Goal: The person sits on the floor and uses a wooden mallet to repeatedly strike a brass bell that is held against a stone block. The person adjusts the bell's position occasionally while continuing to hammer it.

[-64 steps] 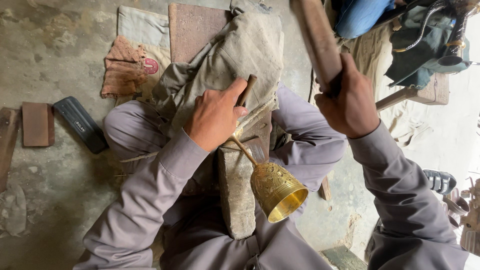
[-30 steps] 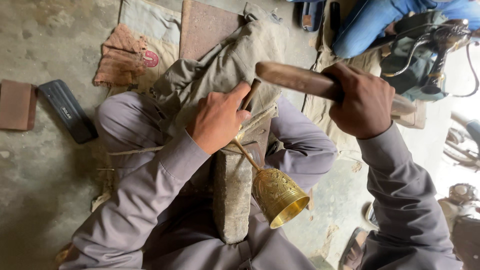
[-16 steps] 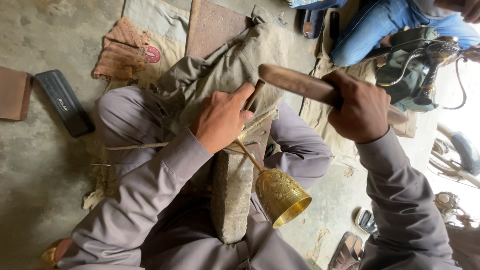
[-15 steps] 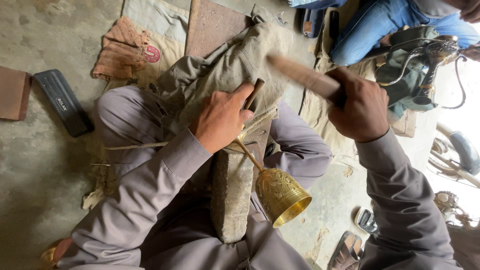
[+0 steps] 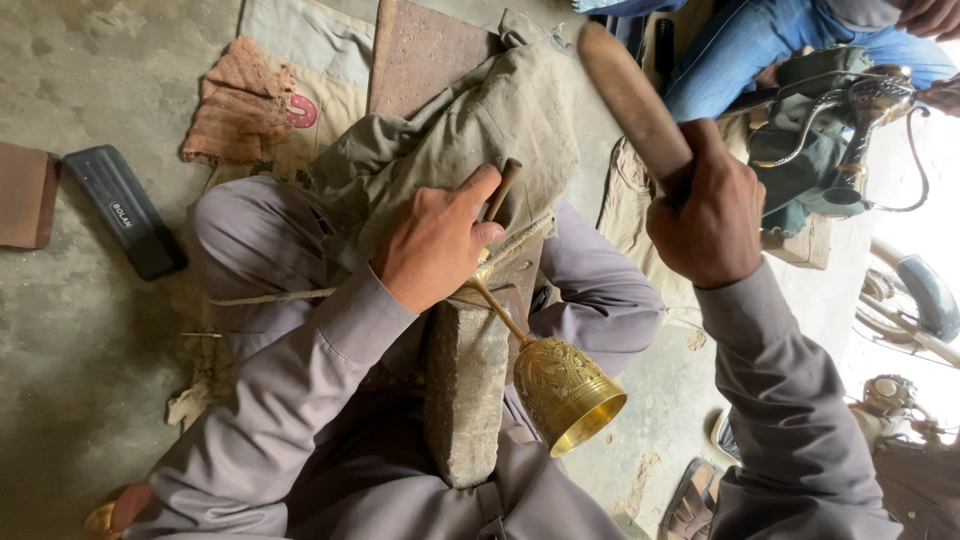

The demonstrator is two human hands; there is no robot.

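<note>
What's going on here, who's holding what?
A person sits cross-legged on the floor. The left hand pins a small rod-like tool and the stem of a brass goblet against a stone block in the lap. The right hand grips a wooden stick, raised above the work. The goblet's engraved cup hangs off the block's edge, mouth pointing away. A cloth covers the knees.

The left hand [image 5: 435, 240] lies low over the lap, knuckles up, fingers curled closed and thumb stretched forward, its grey-sleeved forearm angling in from the lower left. The right hand [image 5: 705, 215] is raised in a tight fist, wrist bent, sleeve rising from the lower right.
</note>
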